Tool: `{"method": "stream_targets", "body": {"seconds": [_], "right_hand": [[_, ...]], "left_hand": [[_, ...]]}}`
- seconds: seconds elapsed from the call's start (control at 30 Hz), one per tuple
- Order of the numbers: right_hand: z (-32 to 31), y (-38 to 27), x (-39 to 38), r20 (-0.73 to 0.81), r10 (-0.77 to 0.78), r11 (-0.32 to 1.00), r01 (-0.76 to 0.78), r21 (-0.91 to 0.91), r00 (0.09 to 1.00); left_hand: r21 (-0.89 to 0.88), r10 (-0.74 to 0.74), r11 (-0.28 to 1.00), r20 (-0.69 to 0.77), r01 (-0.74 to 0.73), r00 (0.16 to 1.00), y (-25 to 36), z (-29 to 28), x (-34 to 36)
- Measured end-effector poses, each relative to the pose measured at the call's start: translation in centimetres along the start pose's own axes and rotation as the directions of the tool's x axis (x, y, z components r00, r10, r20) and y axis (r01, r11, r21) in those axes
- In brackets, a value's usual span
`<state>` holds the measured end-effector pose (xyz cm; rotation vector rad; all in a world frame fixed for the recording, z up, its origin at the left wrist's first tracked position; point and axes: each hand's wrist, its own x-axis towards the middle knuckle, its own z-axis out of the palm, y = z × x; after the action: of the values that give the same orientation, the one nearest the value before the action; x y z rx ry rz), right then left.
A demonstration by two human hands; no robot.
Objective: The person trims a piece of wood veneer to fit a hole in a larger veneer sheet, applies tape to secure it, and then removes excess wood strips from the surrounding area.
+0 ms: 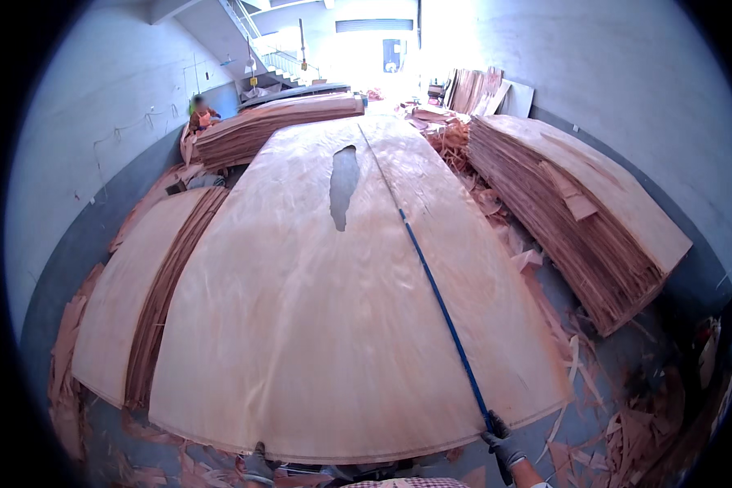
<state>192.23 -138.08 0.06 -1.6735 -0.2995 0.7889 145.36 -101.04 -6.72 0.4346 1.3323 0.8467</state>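
Note:
My gloved left hand (259, 462) is at the near edge of a large pale veneer sheet (301, 317), gripping it, with its lower fingers hidden. My gloved right hand (503, 443) is closed round the end of a long blue pole (439, 301), which lies over the sheet and thins to a narrow dark rod reaching toward the far edge. A ragged elongated hole (343, 189) in the sheet's far half shows grey through it, left of the pole.
Veneer stacks stand left (142, 285), right (569, 220) and behind (276, 122). Torn scraps (642, 431) litter the floor around them. A person (203, 114) is at the back left. Boards (480, 89) lean by the right wall; a staircase (285, 61) rises at the back.

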Motion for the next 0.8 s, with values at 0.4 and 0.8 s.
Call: {"method": "stream_targets", "body": {"seconds": [0.4, 0.8], "right_hand": [[2.3, -7.1, 8.3, -0.007, -0.159, 0.976, 0.156, -0.154, 0.987], [9.8, -4.5, 4.4, 0.209, -0.169, 0.969, 0.200, -0.141, 0.963]], "left_hand": [[0.051, 0.062, 0.996, 0.093, -0.067, 0.994, 7.0, 9.4, 2.4], [0.183, 0.007, 0.983, -0.005, -0.006, 1.000, 4.3, 6.0, 3.5]]}}
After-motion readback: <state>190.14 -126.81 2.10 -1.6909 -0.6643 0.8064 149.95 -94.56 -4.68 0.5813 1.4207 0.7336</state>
